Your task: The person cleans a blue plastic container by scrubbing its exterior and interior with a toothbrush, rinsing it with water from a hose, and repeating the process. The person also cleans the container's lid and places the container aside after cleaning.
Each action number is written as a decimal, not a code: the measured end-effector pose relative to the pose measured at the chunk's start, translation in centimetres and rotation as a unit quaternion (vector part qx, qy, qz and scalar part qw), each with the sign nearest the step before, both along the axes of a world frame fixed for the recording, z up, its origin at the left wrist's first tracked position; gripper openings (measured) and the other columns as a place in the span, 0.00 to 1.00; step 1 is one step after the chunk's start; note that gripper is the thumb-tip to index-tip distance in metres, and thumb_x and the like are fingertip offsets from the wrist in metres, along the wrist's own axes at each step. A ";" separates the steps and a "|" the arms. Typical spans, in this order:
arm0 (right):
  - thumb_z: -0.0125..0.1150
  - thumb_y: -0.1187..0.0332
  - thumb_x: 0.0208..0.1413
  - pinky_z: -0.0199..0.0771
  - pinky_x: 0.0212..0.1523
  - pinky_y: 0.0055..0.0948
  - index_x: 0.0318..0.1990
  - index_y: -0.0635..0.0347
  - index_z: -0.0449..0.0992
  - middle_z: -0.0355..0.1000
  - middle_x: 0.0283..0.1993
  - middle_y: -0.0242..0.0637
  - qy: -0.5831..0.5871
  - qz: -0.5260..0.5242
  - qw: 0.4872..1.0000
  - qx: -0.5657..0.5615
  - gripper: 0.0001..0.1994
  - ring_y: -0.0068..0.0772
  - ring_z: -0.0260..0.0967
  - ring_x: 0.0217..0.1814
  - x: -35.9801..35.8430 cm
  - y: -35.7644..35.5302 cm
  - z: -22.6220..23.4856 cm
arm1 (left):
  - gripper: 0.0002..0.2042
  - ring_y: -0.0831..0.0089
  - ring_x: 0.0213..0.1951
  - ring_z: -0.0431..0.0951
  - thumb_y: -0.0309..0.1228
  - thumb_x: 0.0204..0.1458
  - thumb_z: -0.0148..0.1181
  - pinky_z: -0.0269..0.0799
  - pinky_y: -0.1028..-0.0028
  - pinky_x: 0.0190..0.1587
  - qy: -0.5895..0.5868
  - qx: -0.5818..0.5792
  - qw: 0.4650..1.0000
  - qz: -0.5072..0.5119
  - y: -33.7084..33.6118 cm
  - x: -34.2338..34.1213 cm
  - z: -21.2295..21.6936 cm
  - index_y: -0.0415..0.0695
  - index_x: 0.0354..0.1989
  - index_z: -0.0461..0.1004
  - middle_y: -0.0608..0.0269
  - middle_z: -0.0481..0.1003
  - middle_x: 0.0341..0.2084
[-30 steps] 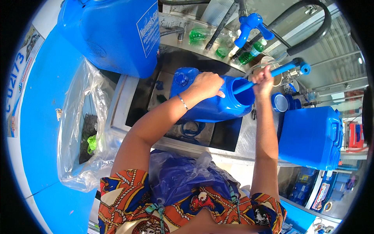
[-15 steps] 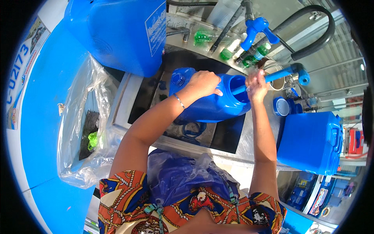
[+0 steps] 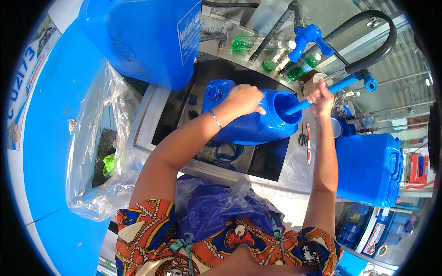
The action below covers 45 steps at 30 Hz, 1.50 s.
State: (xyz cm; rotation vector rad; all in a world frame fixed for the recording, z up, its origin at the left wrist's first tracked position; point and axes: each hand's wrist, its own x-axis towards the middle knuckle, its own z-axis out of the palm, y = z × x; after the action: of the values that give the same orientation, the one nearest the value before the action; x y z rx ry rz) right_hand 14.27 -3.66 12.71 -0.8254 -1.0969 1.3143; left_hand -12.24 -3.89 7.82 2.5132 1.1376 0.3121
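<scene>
A blue plastic water jug (image 3: 248,129) lies tilted over the sink (image 3: 276,158), its wide mouth facing right and a small capped spout at its left. My left hand (image 3: 244,100) grips the top of the jug just left of the mouth; its fingertips are partly hidden. My right hand (image 3: 321,97) is wrapped round a blue pipe (image 3: 340,85). One end of the pipe is inside the jug's mouth, so what is on that end cannot be seen. Its other end, with a short crosspiece, points to the upper right.
A large blue container (image 3: 142,41) stands at the upper left, and another blue jug (image 3: 366,168) at the right. Scissors (image 3: 302,136) and a red-and-white toothbrush (image 3: 308,145) lie on the metal counter. Behind are green bottles (image 3: 306,67), a blue-handled tap (image 3: 307,39) and a black hose (image 3: 389,41).
My right hand has moved right with the pipe, drawing it partly out of the jug's mouth. The scissors and toothbrush now show. My left hand stays on the jug.
</scene>
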 end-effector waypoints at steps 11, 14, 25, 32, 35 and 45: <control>0.59 0.47 0.57 0.47 0.19 0.28 0.14 0.48 0.57 0.51 0.12 0.25 0.068 -0.235 0.964 0.107 0.26 0.26 0.48 0.15 4.8 -3.6 3.6 | 0.23 0.50 0.38 0.79 0.51 0.44 0.65 0.74 0.55 0.41 0.003 0.002 0.999 0.043 -0.1 0.7 0.0 0.39 0.33 0.78 0.47 0.78 0.31; 0.55 0.50 0.61 0.46 0.20 0.25 0.18 0.50 0.57 0.46 0.14 0.21 0.149 -0.251 0.943 0.160 0.24 0.22 0.43 0.15 10.9 -5.2 11.8 | 0.22 0.48 0.39 0.79 0.49 0.46 0.65 0.74 0.54 0.42 -0.021 -0.022 0.997 0.065 -0.4 0.9 -0.2 0.37 0.33 0.78 0.44 0.78 0.32; 0.63 0.55 0.57 0.51 0.17 0.27 0.19 0.52 0.63 0.56 0.14 0.25 0.002 -0.484 0.865 0.131 0.21 0.23 0.53 0.15 1.6 -4.1 2.2 | 0.21 0.66 0.20 0.79 0.42 0.56 0.59 0.77 0.68 0.23 -0.006 -0.353 0.936 -0.006 -2.8 5.8 0.6 0.31 0.24 0.76 0.52 0.78 0.20; 0.58 0.56 0.60 0.47 0.23 0.27 0.21 0.54 0.62 0.46 0.17 0.23 -0.012 -0.340 0.889 0.307 0.19 0.22 0.41 0.19 10.6 -10.0 19.8 | 0.14 0.66 0.18 0.74 0.34 0.58 0.58 0.74 0.66 0.19 -0.200 -0.478 0.854 0.040 -3.5 8.6 -2.5 0.31 0.34 0.72 0.55 0.72 0.20; 0.62 0.60 0.55 0.45 0.22 0.24 0.21 0.56 0.64 0.47 0.16 0.23 0.025 -0.247 0.900 0.358 0.17 0.19 0.43 0.18 11.6 -14.1 24.6 | 0.11 0.66 0.18 0.71 0.32 0.60 0.55 0.73 0.63 0.19 -0.348 -0.568 0.735 0.127 -3.4 10.5 -3.8 0.33 0.38 0.69 0.57 0.69 0.22; 0.71 0.50 0.45 0.50 0.17 0.18 0.22 0.54 0.74 0.56 0.11 0.20 0.026 -0.195 0.863 0.465 0.18 0.15 0.52 0.12 12.9 -21.7 25.5 | 0.07 0.62 0.23 0.75 0.28 0.60 0.52 0.75 0.61 0.25 -0.504 -0.568 0.629 0.169 -3.1 12.3 -5.4 0.35 0.39 0.67 0.55 0.71 0.26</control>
State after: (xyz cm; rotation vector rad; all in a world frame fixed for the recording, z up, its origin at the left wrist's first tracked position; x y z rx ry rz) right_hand 27.17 -25.34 38.24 -0.2401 -1.2560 0.3507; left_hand 0.11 -7.02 2.40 0.7120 0.8038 0.6862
